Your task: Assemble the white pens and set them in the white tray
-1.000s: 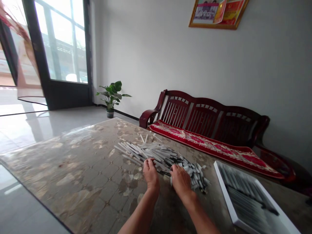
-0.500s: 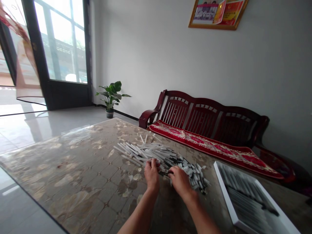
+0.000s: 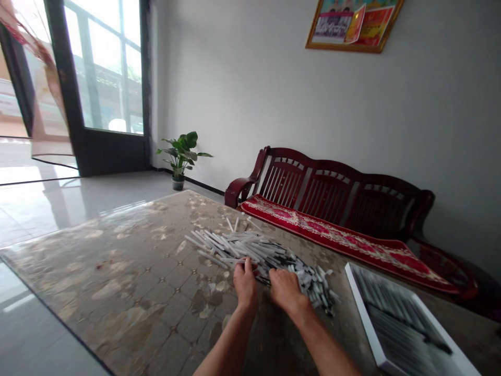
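Observation:
On the patterned table lies a loose pile of thin white pen-like tubes [image 3: 223, 243], with dark slender pieces among them. Short whitish cap-like pieces [image 3: 313, 282] make up its right end. My left hand [image 3: 246, 284] is at the pile's near edge, thumb and fingers pinched together. Close by on the right, my right hand [image 3: 285, 288] is closed, back upward, its fingertips hidden. A thin dark pen-like stick [image 3: 263, 281] spans the small gap between both hands. Its ends are covered by the fingers.
A shallow white box [image 3: 407, 318] with rows of dark, pen-like sticks stands at the right. Behind the table [image 3: 129, 271] is a dark red wooden bench [image 3: 329, 193] with a red patterned runner [image 3: 313, 225]. A potted plant [image 3: 180, 154] stands near the glass door.
My right hand has turned slightly, and its fingertips now hide more of the dark stick. My left hand stays almost in place. The whole view has shifted slightly.

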The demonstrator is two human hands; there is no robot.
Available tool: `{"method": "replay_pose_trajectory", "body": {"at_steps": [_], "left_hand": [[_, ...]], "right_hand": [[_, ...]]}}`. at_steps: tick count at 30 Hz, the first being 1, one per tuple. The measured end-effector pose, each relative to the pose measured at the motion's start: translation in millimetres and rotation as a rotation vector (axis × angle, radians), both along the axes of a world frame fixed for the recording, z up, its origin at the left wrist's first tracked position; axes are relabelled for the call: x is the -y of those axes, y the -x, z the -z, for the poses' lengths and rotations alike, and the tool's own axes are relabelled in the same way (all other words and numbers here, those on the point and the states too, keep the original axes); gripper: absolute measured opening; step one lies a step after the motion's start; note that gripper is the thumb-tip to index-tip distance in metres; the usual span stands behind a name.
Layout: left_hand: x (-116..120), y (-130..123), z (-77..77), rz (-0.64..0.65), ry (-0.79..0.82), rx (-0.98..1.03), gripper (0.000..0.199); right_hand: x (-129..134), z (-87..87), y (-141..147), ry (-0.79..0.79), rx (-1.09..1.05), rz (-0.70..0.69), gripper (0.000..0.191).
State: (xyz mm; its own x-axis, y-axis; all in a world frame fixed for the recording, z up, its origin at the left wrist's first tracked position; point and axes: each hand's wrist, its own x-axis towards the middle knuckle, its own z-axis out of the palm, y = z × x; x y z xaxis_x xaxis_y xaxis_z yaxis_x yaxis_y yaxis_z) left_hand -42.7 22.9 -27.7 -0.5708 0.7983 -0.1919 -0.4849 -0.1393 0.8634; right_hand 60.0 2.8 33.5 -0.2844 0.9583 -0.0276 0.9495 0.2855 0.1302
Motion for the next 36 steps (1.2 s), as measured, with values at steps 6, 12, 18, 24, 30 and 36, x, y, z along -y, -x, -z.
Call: {"method": "replay_pose_trajectory", "body": {"at_steps": [6, 12, 18, 24, 30, 36], "left_hand": [[3, -8, -4.9, 0.109, -0.019, 0.189, 0.013], [13, -18, -20.1, 0.257, 0.021, 0.348, 0.016], [22, -23, -28.3, 0.395, -0.018, 0.392, 0.017], [25, -31, -26.9, 0.483, -0.012, 0.485, 0.015], [27, -35, -25.1, 0.515, 0.000, 0.541, 0.014], [27, -35, -26.6, 0.520, 0.009, 0.586, 0.014]], "right_hand": [[3, 13.0, -34, -0.213, -0.293, 0.050, 0.023], [12, 34.7, -62, -0.273, -0.688, 0.072, 0.029], [27, 27.4, -62, -0.232, -0.574, 0.043, 0.023], [15, 25.2, -65, -0.217, -1.224, 0.194, 0.017], [11, 25.4, -56, -0.249, -1.708, 0.282, 0.035], [13, 28.4, -50, -0.265, -1.740, 0.311, 0.036]]}}
